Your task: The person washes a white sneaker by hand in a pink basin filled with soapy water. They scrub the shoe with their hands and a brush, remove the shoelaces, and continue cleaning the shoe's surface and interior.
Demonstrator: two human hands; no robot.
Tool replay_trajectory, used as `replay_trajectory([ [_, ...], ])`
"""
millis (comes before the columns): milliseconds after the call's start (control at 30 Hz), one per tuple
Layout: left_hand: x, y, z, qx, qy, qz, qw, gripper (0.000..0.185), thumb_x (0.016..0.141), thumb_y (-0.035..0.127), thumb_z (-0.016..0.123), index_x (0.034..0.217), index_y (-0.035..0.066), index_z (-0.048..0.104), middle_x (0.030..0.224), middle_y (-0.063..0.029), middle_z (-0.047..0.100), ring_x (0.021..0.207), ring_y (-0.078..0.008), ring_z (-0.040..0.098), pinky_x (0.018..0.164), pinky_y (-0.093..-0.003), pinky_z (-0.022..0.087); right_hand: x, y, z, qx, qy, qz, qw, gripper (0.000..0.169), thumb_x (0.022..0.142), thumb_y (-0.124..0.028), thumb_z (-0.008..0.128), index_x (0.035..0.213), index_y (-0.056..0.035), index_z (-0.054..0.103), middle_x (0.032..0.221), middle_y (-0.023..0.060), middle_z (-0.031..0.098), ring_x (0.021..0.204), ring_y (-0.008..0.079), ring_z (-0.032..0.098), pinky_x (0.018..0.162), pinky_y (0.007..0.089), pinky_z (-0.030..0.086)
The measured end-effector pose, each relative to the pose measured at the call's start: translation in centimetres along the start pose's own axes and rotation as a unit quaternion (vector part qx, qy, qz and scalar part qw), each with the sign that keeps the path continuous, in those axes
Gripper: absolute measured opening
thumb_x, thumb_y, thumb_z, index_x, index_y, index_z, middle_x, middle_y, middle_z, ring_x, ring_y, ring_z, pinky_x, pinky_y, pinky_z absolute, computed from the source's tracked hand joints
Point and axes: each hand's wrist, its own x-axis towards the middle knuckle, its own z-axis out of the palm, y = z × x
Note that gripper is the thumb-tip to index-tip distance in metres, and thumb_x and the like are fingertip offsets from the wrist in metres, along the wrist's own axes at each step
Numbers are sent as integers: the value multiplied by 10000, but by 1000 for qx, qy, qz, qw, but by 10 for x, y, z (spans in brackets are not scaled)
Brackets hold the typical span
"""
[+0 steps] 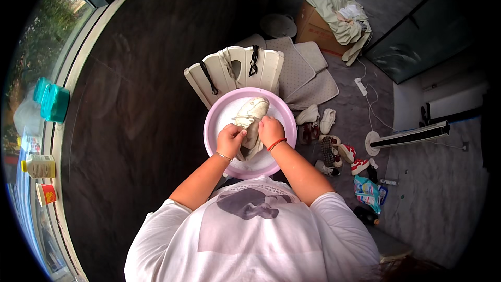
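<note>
A pink plastic basin [289, 119] of whitish, sudsy water stands close before me. Over it I hold an off-white lace-up shoe [256, 106], its toe pointing away from me. My left hand [231, 140], with a thin bracelet at the wrist, pinches the shoe's left side near the laces. The closed fingers of my right hand [271, 131], a red band at that wrist, are on the shoe's right side. Just beyond the basin is a white slatted chair or stool [270, 60], with black shoelaces [253, 60] and pale laces [227, 62] draped over it.
Several shoes [327, 120] lie on the floor right of the basin, near a turquoise bag [366, 192]. Grey mats [291, 60] and a cardboard box [317, 29] with cloth on top are farther back. A tower fan [409, 135] and its cable are at right; containers [56, 103] line the left windowsill.
</note>
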Motion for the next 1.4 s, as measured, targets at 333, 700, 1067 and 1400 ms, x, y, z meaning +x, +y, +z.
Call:
replay_trajectory([
  [333, 13, -34, -14, 77, 1, 1, 997, 108, 792, 113, 744, 853, 26, 725, 793, -121, 613, 776, -296, 604, 712, -368, 484, 6, 30, 0, 509, -284, 168, 795, 124, 864, -105, 558, 751, -53, 557, 645, 17, 521, 517, 180, 484, 503, 331, 402],
  [700, -1, 2, 17, 149, -112, 224, 956, 212, 693, 147, 785, 843, 71, 657, 782, -126, 610, 754, -351, 603, 691, -436, 484, 3, 16, -18, 716, -322, 360, 504, 101, 902, -119, 513, 808, -84, 504, 651, -18, 445, 549, 109, 412, 489, 270, 336],
  [1067, 11, -13, 38, 84, -98, 44, 991, 153, 795, 164, 723, 840, 21, 690, 770, -160, 659, 698, -316, 637, 644, -378, 489, -6, 11, -25, 638, -299, 304, 641, 107, 961, -147, 534, 894, -71, 566, 688, -6, 504, 544, 81, 431, 503, 239, 363],
  [1400, 24, 3, 32, -168, -188, -171, 952, 234, 957, 246, 599, 923, 24, 666, 832, -13, 664, 795, -123, 605, 741, -276, 489, -36, 12, -6, 228, -192, -6, 954, 143, 859, -136, 655, 967, -44, 675, 830, 118, 691, 760, 236, 670, 716, 365, 523],
])
